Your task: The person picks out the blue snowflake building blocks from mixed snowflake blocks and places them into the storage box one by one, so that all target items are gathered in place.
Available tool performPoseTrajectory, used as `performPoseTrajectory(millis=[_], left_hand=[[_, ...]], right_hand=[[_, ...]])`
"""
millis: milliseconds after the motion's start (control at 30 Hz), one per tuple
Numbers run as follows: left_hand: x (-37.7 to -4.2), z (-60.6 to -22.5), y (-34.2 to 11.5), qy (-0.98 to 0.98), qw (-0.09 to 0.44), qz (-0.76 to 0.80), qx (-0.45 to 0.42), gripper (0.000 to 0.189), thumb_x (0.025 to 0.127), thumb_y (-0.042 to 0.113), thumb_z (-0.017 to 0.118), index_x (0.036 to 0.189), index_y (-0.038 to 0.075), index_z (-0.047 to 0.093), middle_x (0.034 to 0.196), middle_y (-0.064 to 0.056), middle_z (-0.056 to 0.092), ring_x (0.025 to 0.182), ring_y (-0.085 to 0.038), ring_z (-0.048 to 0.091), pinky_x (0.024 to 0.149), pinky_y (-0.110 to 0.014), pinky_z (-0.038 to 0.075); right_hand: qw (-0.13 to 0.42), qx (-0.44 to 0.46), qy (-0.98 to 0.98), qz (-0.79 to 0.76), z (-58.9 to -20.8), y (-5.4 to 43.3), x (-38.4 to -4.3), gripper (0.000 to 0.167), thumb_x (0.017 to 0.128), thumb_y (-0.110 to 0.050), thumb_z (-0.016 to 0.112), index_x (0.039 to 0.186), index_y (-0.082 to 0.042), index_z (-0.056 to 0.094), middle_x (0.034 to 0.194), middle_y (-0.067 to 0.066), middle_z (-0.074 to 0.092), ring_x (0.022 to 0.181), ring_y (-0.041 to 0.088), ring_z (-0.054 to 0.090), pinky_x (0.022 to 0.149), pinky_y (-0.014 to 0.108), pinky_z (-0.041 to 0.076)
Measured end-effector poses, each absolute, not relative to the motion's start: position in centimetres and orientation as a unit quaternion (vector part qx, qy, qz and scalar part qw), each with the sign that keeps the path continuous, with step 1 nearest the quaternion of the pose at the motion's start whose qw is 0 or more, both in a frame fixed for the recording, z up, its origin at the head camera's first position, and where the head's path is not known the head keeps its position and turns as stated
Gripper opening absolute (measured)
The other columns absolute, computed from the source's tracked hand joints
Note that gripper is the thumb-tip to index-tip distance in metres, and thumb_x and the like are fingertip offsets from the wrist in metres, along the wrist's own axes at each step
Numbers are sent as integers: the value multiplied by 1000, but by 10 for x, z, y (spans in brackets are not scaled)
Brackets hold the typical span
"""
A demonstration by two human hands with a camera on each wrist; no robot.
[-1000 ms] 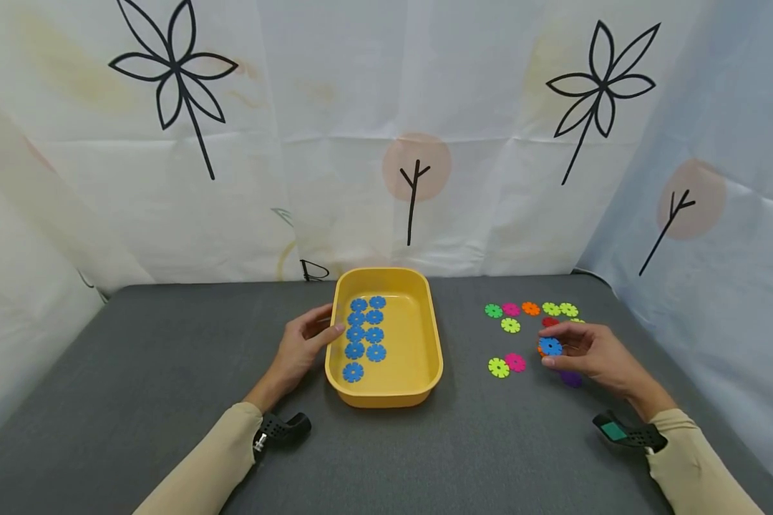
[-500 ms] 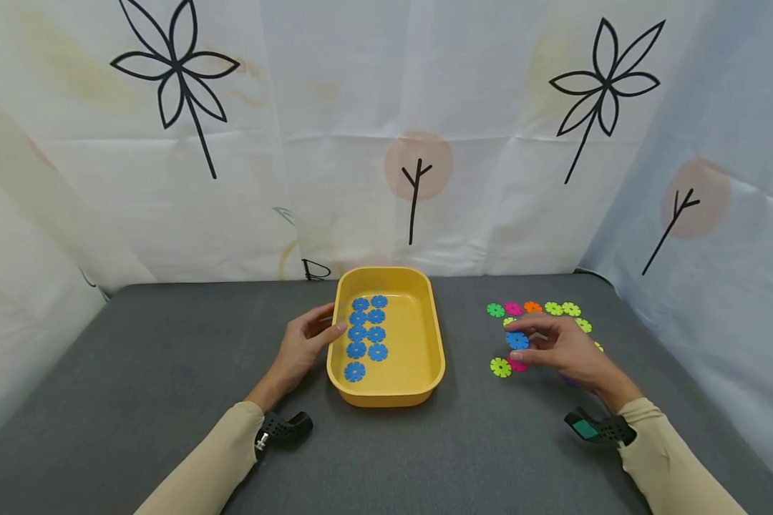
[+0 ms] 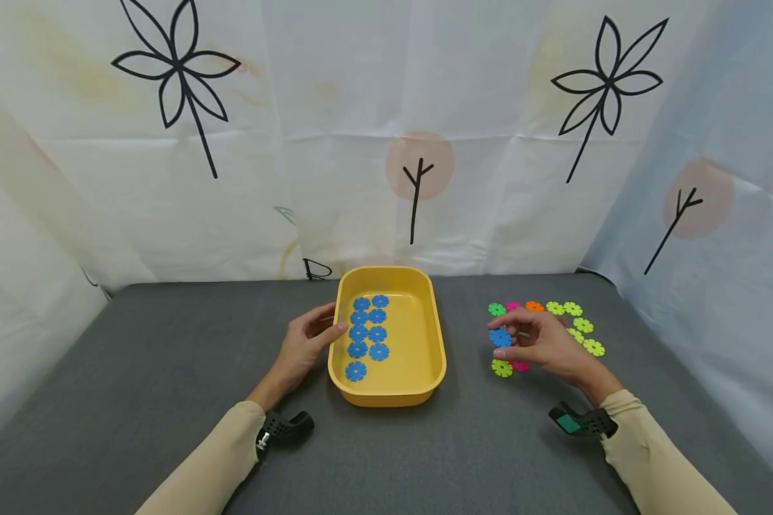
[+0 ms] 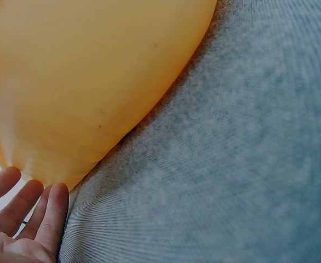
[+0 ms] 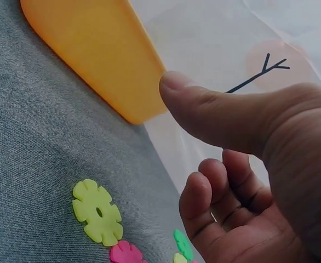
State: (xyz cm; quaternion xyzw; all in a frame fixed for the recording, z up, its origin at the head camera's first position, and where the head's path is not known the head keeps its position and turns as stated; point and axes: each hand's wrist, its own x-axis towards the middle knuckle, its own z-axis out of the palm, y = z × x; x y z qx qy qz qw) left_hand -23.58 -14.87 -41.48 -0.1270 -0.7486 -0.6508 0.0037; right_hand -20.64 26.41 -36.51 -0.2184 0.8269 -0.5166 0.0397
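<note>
A yellow plastic tray (image 3: 415, 350) stands on the grey table, with several blue flower-shaped discs (image 3: 358, 332) lying in two columns along its left side. My left hand (image 3: 301, 347) grips the tray's left rim, thumb at the top edge; in the left wrist view its fingertips (image 4: 58, 197) touch the outer wall. Right of the tray, my right hand (image 3: 544, 347) pinches another blue flower-shaped disc (image 3: 500, 337) between thumb and forefinger, above the table. That disc is hidden in the right wrist view, where the thumb (image 5: 215, 112) covers the grip.
Loose flower discs lie around and under the right hand: green (image 3: 497, 309), orange (image 3: 535, 306), pink (image 3: 521, 365) and several yellow-green ones (image 3: 594, 347). A printed white cloth (image 3: 335, 179) hangs behind the table's back edge.
My right hand has moved left toward the tray with the blue disc, uncovering yellow-green discs on the right. The left hand keeps its place on the rim.
</note>
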Motion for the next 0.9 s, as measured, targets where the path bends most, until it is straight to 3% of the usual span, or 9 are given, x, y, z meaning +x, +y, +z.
performPoseTrajectory(millis=[433,900], left_hand=[[-236,-415,-149,-746,4,-653,-131,54,99,17,68,147,2,51,142,-19,56,129,-33,54,99,-26,50],[-234,-414,-148,-735,12,-664,-138,55,98,14,69,147,0,50,141,-23,56,131,-36,53,95,-21,50]], right_hand=[[63,-212,835,-505,-355,249,-212,45,86,-9,82,124,7,63,105,15,57,92,21,64,77,28,59],[54,-253,842,-473,-338,224,-224,36,85,-11,84,118,-5,70,109,12,61,91,26,59,76,28,55]])
